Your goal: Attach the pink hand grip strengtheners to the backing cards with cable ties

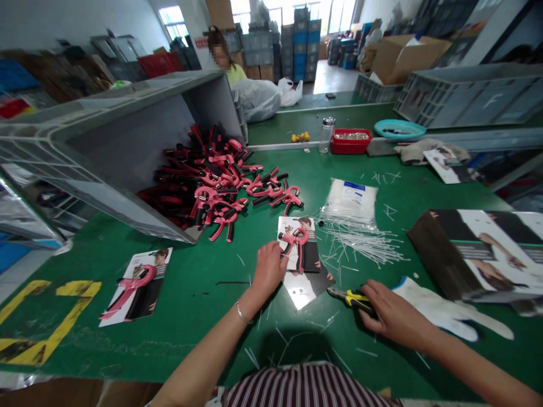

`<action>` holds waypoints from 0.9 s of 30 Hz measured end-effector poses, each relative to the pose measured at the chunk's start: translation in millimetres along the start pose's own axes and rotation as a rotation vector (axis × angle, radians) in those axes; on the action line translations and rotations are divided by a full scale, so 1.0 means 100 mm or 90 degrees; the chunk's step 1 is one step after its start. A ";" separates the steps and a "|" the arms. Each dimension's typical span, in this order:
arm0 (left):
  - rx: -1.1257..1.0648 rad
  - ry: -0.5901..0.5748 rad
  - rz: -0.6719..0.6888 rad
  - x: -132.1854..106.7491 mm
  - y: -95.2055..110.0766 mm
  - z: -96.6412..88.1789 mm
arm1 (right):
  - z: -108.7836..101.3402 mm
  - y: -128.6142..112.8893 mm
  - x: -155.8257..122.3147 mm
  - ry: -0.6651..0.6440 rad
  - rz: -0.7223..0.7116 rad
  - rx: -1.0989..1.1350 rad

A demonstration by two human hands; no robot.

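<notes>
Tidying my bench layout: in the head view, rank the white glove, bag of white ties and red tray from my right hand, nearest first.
1. white glove, right beside the right hand, which grips the cutters.
2. bag of white ties, ahead, mid-table.
3. red tray, far back by the table's edge.

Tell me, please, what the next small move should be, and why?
Probably lift the cutters toward the card: the right hand rests on their yellow handles, while the left hand steadies the card bearing the pink grip trainer.
</notes>
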State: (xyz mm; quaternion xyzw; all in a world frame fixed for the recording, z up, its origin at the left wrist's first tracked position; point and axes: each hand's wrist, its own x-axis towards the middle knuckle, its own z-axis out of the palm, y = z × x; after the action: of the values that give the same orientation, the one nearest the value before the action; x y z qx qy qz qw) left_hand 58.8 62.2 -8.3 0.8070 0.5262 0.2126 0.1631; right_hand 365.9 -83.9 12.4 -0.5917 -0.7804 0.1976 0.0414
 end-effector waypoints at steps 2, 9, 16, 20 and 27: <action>-0.092 0.019 -0.013 -0.01 -0.05 -0.07 | -0.08 -0.05 0.09 -0.039 0.057 0.132; -0.270 -0.009 -0.066 -0.08 -0.15 -0.06 | -0.20 -0.22 0.75 0.112 -0.010 0.016; -0.303 0.006 -0.059 -0.04 -0.10 -0.02 | -0.09 -0.34 1.20 0.205 -0.047 -0.233; -0.303 0.012 -0.084 -0.04 -0.12 -0.01 | 0.03 -0.32 1.23 0.194 -0.031 -0.200; -0.462 -0.093 -0.158 -0.04 -0.15 0.07 | 0.06 -0.33 1.16 0.025 -0.062 0.053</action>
State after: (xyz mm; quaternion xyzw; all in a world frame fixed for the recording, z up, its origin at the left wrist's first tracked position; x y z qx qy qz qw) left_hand 49.3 63.9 -22.1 0.6401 0.4977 0.3056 0.4992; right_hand 299.7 16.6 -1.1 -0.5544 -0.7987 0.2156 0.0911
